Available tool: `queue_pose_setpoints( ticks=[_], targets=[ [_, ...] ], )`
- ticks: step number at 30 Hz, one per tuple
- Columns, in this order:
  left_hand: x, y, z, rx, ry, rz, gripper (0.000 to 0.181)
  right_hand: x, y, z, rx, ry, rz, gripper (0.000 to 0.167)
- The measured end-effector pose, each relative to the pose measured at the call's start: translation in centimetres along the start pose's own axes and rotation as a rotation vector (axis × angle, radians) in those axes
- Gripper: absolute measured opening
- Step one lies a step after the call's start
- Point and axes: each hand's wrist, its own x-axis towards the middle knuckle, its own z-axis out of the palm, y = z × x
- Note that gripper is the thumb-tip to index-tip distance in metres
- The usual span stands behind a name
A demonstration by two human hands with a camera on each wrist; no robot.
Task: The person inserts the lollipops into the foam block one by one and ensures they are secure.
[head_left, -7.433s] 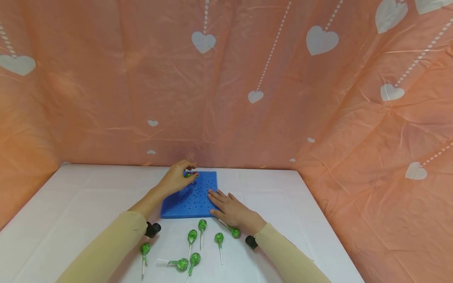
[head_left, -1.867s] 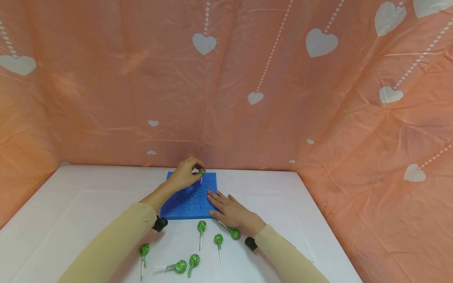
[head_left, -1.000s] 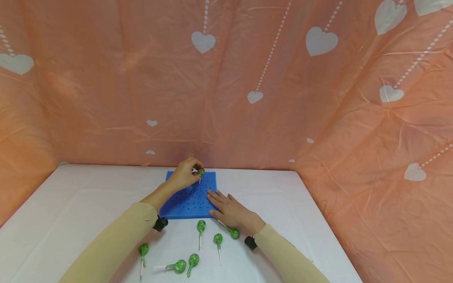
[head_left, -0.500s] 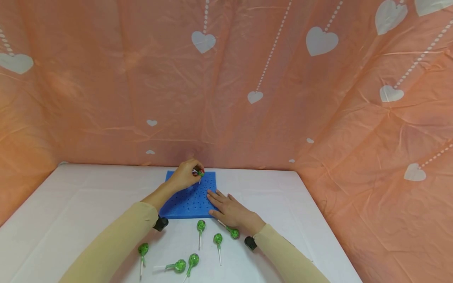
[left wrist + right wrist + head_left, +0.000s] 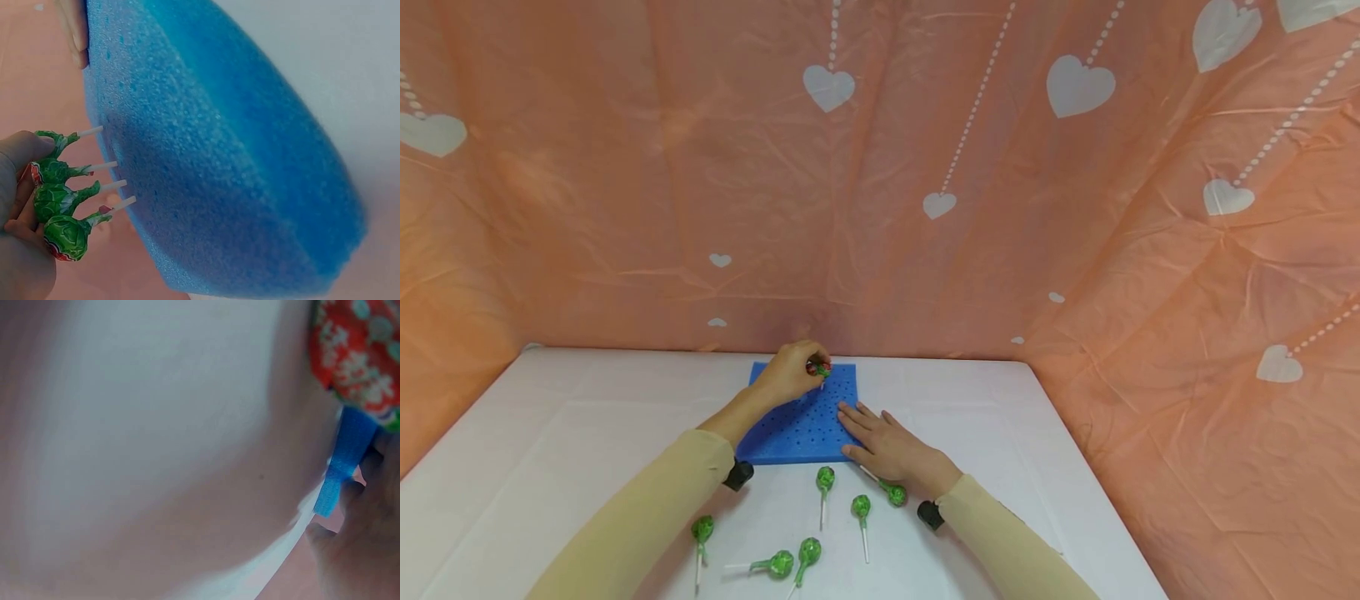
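l fingers [image 5: 811, 347] pinch grn lolly [image 5: 64, 142] | r fingers [image 5: 856, 414] straight, flat on blu foam [image 5: 805, 432]

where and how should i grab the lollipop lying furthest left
Probably by its round green head, pinched from above with thumb and finger on opposite sides: the head is its thickest part, while the thin white stick lies low on the table, pointing to the near side.

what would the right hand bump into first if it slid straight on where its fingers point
Sliding over the blue foam, probably the left hand or the lollipop it holds; depth is unclear.
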Motion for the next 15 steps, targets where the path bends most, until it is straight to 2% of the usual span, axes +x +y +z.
queue_pose_setpoints(
  ticks=[4,15],
  targets=[
    [-0.09,0.01,-0.12,0.004,0.002,-0.013,0.025,0.09,-0.05,-0.07,-0.003,-0.001,0.002,0.065],
    [-0.09,-0.02,-0.03,-0.003,-0.012,0.004,0.024,0.22,0.04,0.02,-0.003,-0.005,0.010,0.065]
  ],
)
